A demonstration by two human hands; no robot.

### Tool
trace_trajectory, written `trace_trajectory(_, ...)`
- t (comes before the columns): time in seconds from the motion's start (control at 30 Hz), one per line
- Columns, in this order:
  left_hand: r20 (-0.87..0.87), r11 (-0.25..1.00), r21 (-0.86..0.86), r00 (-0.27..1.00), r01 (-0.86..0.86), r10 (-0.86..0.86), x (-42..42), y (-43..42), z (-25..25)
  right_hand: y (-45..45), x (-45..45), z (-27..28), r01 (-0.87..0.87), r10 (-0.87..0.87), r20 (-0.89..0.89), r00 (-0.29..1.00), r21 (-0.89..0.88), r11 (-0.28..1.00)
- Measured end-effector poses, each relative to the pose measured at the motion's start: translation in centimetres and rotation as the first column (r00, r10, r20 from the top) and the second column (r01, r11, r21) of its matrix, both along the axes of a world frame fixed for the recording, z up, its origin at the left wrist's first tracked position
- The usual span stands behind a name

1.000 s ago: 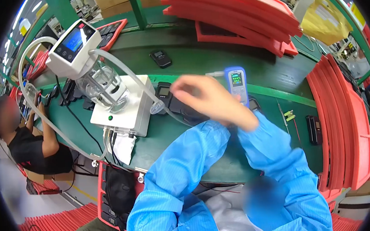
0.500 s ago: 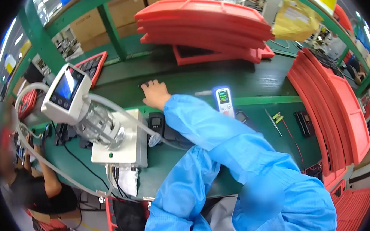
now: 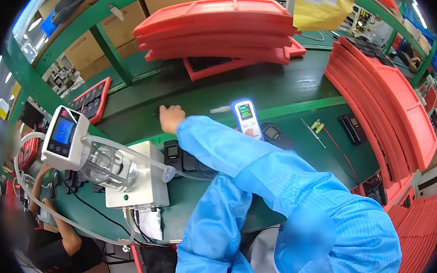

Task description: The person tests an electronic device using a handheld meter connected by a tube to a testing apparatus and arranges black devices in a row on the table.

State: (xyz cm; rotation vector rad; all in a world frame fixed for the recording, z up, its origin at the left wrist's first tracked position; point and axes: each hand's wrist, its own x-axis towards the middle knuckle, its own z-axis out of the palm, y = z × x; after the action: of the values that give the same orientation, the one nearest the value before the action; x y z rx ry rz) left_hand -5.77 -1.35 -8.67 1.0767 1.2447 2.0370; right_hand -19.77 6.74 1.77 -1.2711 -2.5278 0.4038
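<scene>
My right hand (image 3: 171, 119) reaches far left across the dark belt (image 3: 200, 94), its fingers curled in around a small dark item that I cannot make out. Under the right forearm, my left arm crosses to the right, and only a fingertip or two of my left hand (image 3: 249, 132) show on the front of a white handheld tester (image 3: 245, 111) with a blue edge. Its screen is lit, and a clear tube piece (image 3: 220, 109) lies by its upper left side. Beside it rests a dark handheld device (image 3: 275, 134). Another black device (image 3: 172, 151) stands near my right sleeve.
At left, a glass jar (image 3: 110, 167) with a display head (image 3: 65, 134) and hoses sits on a white box (image 3: 153, 184). Red trays (image 3: 216, 27) are stacked behind, more red trays (image 3: 379, 110) at right. A co-worker's arm (image 3: 65, 233) shows at far left.
The view has shifted somewhat. My right hand's fingers, spread on the belt before, are now curled in. The tester stays in my left hand.
</scene>
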Motion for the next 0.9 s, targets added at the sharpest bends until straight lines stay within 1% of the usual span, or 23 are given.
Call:
trace_trajectory(0.03,-0.004,1.000,-0.012,1.000,-0.006,0.006,0.8,-1.7,-0.4,-0.2,0.8,1.5,-0.042,0.044,0.028,0.999,-0.067,0.997)
trace_trajectory(0.07,-0.013,1.000,-0.018,1.000,-0.014,0.013,1.3,-0.1,0.1,-0.3,1.3,3.3,-0.083,0.090,0.046,0.995,-0.130,0.988)
trace_trajectory(0.1,-0.023,1.000,-0.025,1.000,-0.019,0.019,2.5,0.5,0.4,-0.5,2.4,5.1,-0.075,0.082,0.050,0.995,-0.129,0.989)
trace_trajectory(0.2,-0.053,0.999,-0.039,0.998,-0.034,0.032,4.4,-0.5,0.4,-0.8,8.3,10.6,-0.345,0.345,-0.027,0.938,-0.133,0.929)
trace_trajectory(0.23,-0.050,0.999,-0.037,0.998,-0.026,0.024,4.4,-0.9,1.7,-1.1,10.9,11.9,-0.404,0.400,-0.065,0.914,-0.073,0.912)
trace_trajectory(0.3,0.159,0.974,-0.176,0.980,0.143,-0.115,4.4,-1.9,5.9,-1.2,16.5,14.2,-0.495,0.494,-0.118,0.861,0.022,0.868)
trace_trajectory(0.33,0.270,0.942,-0.236,0.947,0.240,-0.174,4.4,-2.1,6.9,-1.3,19.5,15.0,-0.524,0.525,-0.141,0.840,0.046,0.851)
trace_trajectory(0.4,0.262,0.943,-0.223,0.947,0.248,-0.187,4.4,-2.2,7.0,-1.3,25.9,16.0,-0.560,0.570,-0.228,0.790,0.111,0.821)
trace_trajectory(0.47,0.241,0.955,-0.183,0.953,0.232,-0.185,4.3,-2.2,6.9,-1.8,31.8,16.4,-0.494,0.432,-0.331,0.839,-0.127,0.860)
trace_trajectory(0.53,0.249,0.959,-0.181,0.954,0.217,-0.169,4.2,-2.5,6.8,-0.9,36.7,13.0,-0.435,0.355,-0.462,0.813,-0.078,0.897)
trace_trajectory(0.57,0.240,0.963,-0.170,0.957,0.207,-0.163,4.1,-2.4,6.9,-0.9,38.4,11.5,-0.439,0.358,-0.455,0.815,-0.084,0.895)
trace_trajectory(0.63,0.238,0.968,-0.159,0.959,0.195,-0.155,4.4,-2.5,7.0,-2.0,41.1,9.2,-0.270,0.085,-0.512,0.855,-0.298,0.916)
trace_trajectory(0.67,0.234,0.966,-0.170,0.960,0.196,-0.153,4.3,-2.7,7.3,-3.0,41.6,8.6,-0.270,0.084,-0.512,0.855,-0.301,0.915)
trace_trajectory(0.73,0.216,0.961,-0.192,0.964,0.200,-0.158,4.4,-2.8,7.9,-4.7,41.7,7.5,-0.160,0.066,-0.383,0.922,-0.219,0.963)
trace_trajectory(0.77,0.209,0.959,-0.197,0.965,0.203,-0.161,4.5,-2.9,8.1,-5.2,41.7,6.8,-0.158,0.061,-0.390,0.919,-0.221,0.962)
trace_trajectory(0.87,0.213,0.953,-0.222,0.964,0.207,-0.160,4.4,-3.1,8.5,-5.7,40.8,4.4,-0.205,0.189,-0.374,0.908,-0.004,0.979)
trace_trajectory(0.9,0.203,0.953,-0.227,0.966,0.203,-0.157,4.3,-3.1,8.6,-6.0,40.6,3.9,-0.206,0.189,-0.384,0.904,-0.005,0.978)
